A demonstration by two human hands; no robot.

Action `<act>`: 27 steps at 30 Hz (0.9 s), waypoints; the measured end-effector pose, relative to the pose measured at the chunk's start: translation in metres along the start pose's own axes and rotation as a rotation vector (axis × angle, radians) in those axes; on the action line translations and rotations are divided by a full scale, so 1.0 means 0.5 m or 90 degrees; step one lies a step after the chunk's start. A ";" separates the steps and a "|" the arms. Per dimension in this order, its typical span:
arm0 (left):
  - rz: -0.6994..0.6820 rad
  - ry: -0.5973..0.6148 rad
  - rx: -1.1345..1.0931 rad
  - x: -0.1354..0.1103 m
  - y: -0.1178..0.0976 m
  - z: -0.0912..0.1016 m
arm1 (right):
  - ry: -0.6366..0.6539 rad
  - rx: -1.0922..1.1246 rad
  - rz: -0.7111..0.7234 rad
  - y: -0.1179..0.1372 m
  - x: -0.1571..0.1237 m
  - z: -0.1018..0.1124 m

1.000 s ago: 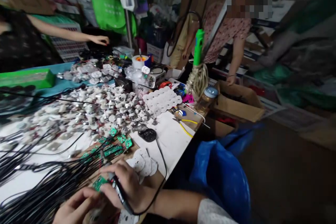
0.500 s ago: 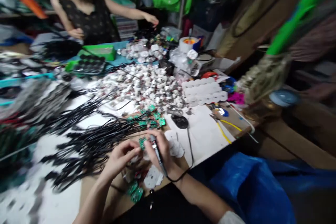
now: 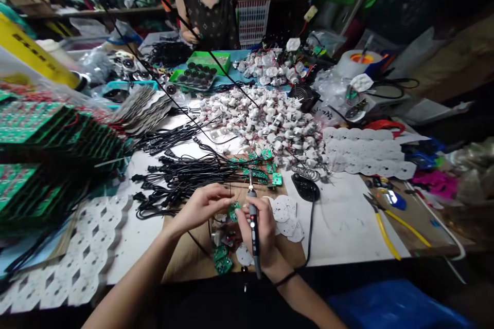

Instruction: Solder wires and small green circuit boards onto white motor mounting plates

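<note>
My right hand is wrapped round a soldering iron, a dark pen with a metal tip pointing away from me and up. Close to its left, my left hand has thumb and fingers pressed together; what they pinch is too small to make out. A small green circuit board lies between the fingertips of both hands; which hand bears it I cannot tell. More green boards sit below on the brown cardboard. Just beyond the hands, several boards lie at the ends of black cables.
White motor-like parts are heaped mid-table. Right of my hands lie white discs, a black oval object and yellow-handled pliers. Stacked green panels stand left. Across the table, a person raises one arm.
The view has swung left, so the scene sits farther right. My right hand has turned the soldering iron so its tip points away. The person opposite has lifted a hand with a wired part.
</note>
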State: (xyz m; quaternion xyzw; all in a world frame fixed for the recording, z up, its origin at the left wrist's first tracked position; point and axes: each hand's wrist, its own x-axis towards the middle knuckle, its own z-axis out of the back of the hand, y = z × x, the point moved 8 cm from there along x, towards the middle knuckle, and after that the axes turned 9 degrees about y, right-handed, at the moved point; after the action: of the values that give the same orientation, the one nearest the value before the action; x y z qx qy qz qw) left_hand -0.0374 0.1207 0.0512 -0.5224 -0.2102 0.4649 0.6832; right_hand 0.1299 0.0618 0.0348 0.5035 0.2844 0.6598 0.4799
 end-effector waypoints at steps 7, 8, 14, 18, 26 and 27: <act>0.086 -0.034 -0.175 0.053 0.030 -0.030 | -0.004 -0.010 0.019 -0.002 0.000 0.005; 0.106 -0.023 -0.213 0.058 0.036 -0.039 | -0.004 -0.016 0.017 -0.001 -0.001 0.006; 0.130 -0.010 -0.305 0.068 0.035 -0.066 | -0.004 -0.080 0.030 0.013 -0.005 0.007; 0.141 -0.069 -0.361 0.061 0.038 -0.065 | -0.009 -0.072 0.044 0.015 0.000 0.027; 0.191 0.047 -0.210 0.032 0.029 -0.003 | 0.065 -0.235 0.068 -0.025 -0.025 0.093; 0.180 0.044 -0.160 0.029 0.026 0.016 | 0.098 -0.254 0.079 -0.031 -0.032 0.085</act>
State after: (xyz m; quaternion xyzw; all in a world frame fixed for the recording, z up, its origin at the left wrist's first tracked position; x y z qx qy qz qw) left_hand -0.0423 0.1375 0.0395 -0.6436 -0.1677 0.5083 0.5471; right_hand 0.1759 0.0486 0.0293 0.3632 0.1524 0.7680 0.5051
